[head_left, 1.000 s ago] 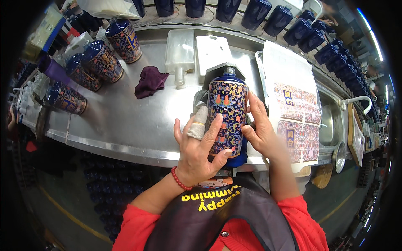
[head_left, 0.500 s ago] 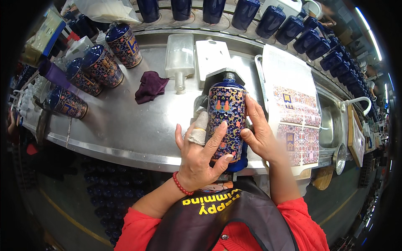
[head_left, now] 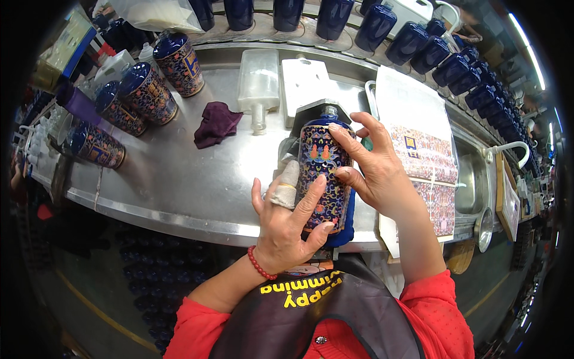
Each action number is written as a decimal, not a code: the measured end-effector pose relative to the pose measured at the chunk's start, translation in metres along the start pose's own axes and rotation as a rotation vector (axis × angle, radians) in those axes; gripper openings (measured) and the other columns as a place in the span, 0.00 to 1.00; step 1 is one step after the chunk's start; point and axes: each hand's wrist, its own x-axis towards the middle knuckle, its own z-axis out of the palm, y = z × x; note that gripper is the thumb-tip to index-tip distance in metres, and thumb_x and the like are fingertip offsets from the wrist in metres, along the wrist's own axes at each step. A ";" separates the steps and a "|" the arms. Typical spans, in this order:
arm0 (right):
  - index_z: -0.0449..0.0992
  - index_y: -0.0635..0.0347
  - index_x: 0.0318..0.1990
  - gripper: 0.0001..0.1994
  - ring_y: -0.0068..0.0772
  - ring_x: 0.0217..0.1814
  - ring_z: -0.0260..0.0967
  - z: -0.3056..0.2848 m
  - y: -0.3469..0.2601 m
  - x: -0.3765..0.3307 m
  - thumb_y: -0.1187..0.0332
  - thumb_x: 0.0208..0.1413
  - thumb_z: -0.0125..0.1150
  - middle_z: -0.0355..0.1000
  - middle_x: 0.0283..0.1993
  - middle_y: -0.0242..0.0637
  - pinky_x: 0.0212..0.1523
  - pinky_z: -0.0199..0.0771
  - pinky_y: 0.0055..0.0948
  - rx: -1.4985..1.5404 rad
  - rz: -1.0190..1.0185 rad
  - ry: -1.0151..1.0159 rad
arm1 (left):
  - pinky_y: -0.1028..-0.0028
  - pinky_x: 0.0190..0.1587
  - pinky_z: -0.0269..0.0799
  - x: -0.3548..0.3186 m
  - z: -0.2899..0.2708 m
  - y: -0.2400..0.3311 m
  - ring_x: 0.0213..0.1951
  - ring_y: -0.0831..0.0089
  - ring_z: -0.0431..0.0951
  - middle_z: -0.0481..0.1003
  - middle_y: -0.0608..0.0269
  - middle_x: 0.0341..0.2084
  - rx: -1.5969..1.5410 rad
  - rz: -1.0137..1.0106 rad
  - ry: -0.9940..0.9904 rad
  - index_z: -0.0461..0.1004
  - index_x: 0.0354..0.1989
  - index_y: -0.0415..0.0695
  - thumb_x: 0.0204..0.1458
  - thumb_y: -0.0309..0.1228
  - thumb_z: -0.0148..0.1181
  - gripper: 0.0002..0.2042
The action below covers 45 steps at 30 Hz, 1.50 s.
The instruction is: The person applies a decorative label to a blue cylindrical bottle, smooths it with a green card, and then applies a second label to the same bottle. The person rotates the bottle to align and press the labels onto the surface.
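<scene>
In front of me a dark blue glass bottle with a colourful floral wrap label leans back on a dark support, its clear neck pointing away. My left hand holds its left side and lower front, thumb and a finger on the label. One left finger wears a greyish cloth cover. On the bottle's upper right, my right hand rests one fingertip at the label's top edge and the thumb lower on the side, its other fingers raised and apart. Printed label sheets lie to the right.
Several labelled bottles stand at the left of the metal worktop. A purple cloth, a clear empty bottle and a white block lie behind. Plain blue bottles line the far conveyor; a sink is at right.
My right hand has lifted from flat along the bottle's right side to its upper part, with the index fingertip on the label's top edge. Far blue bottles have shifted left. My left hand stays put.
</scene>
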 end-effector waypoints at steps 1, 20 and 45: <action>0.71 0.47 0.67 0.31 0.55 0.64 0.63 0.001 0.000 0.002 0.62 0.55 0.71 0.58 0.69 0.53 0.62 0.70 0.45 0.002 0.008 -0.001 | 0.34 0.69 0.29 0.000 0.000 0.000 0.64 0.42 0.63 0.65 0.38 0.65 -0.002 0.005 0.003 0.65 0.72 0.52 0.55 0.50 0.62 0.35; 0.71 0.49 0.67 0.30 0.52 0.58 0.66 0.003 0.000 -0.006 0.64 0.56 0.70 0.60 0.67 0.53 0.58 0.73 0.43 0.051 0.013 0.041 | 0.36 0.70 0.29 -0.003 0.000 -0.008 0.66 0.43 0.63 0.63 0.36 0.67 -0.139 -0.027 0.010 0.62 0.73 0.45 0.61 0.55 0.56 0.37; 0.63 0.57 0.72 0.42 0.41 0.49 0.68 0.022 -0.009 -0.047 0.60 0.50 0.76 0.50 0.73 0.56 0.55 0.75 0.40 0.203 0.060 -0.002 | 0.35 0.69 0.33 -0.007 0.005 -0.012 0.67 0.43 0.63 0.62 0.34 0.67 -0.155 -0.021 0.004 0.62 0.73 0.45 0.61 0.50 0.57 0.35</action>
